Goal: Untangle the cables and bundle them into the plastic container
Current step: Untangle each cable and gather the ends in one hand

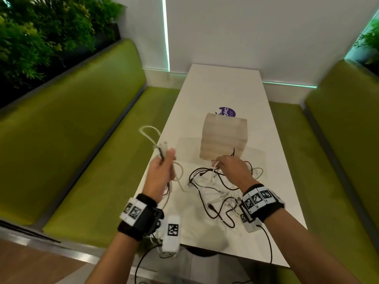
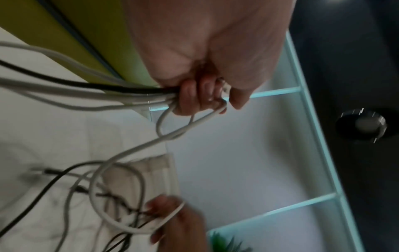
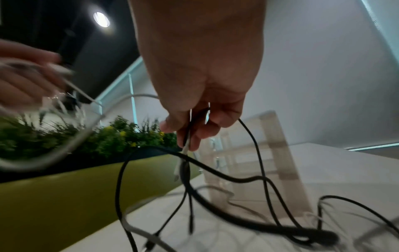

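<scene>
Tangle of black and white cables (image 1: 213,193) lying on the white surface (image 1: 272,144), just in front of the translucent plastic container (image 1: 223,138), which stands upright near the middle of the surface with one black lead running up to its base. A bundle of white cables and one black cable (image 2: 90,92) is raised clear of the surface at its left edge, a white loop (image 1: 148,132) standing above it. The left hand (image 1: 162,171) grips this bundle, fingers (image 2: 190,97) curled tightly around the strands. The right hand (image 1: 233,171) is lowered over the far part of the tangle; its fingers (image 3: 194,131) pinch a white cable end together with a thin black cable, the other leads hanging in slack loops below. A purple round label (image 1: 227,112) lies behind the container. Green upholstered benches (image 1: 86,128) flank the surface on both sides; foliage (image 1: 41,33) fills a planter behind the left bench.
</scene>
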Demonstrator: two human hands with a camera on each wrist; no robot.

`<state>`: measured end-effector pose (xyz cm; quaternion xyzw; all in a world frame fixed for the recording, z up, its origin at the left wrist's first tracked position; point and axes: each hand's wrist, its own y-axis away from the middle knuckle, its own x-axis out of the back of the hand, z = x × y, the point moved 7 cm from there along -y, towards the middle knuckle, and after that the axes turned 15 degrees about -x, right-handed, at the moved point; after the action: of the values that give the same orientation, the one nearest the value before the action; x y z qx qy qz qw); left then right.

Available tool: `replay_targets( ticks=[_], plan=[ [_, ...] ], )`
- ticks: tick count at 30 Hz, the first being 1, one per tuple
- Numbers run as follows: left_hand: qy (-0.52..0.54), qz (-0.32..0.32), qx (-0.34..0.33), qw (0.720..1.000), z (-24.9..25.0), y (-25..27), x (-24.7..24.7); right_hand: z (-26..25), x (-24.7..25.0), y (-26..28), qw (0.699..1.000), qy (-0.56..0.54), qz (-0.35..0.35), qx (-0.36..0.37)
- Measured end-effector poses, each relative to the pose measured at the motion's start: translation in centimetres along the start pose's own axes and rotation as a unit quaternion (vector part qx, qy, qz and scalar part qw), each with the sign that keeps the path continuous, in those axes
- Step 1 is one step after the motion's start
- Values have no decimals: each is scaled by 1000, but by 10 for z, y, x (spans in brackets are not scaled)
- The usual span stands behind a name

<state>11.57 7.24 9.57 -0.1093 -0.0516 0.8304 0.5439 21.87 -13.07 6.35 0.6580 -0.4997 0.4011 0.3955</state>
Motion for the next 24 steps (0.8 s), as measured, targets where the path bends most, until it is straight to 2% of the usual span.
replay_targets(
  ticks=[3, 7, 9, 15, 17, 20, 22, 24],
  plan=[
    [-121, -119, 25, 985, -22, 3, -43, -18, 4, 13, 999, -3, 14, 41],
    [-166, -230, 32, 958, -44, 7, -83, -29, 6, 22, 996, 5, 40, 78],
    [-181, -243, 16, 953, -48, 6, -87, -22, 6, 19, 996, -44, 31, 66],
    [-200, -208, -16, 957, -39, 0, -71, -3, 13, 16, 992, -112, 47, 22],
    [-161, -216, 1, 963, -36, 5, -63, -4, 18, 21, 979, -201, -4, 22],
    [-55, -243, 48, 967, -27, 16, -53, -17, 26, 43, 939, -308, -135, 71],
    [-15, -296, 64, 953, -19, 26, -53, -31, 25, 61, 926, -288, -228, 93],
    [-27, -348, 58, 935, -13, 34, -57, -42, 19, 75, 924, -233, -282, 113]
  ],
)
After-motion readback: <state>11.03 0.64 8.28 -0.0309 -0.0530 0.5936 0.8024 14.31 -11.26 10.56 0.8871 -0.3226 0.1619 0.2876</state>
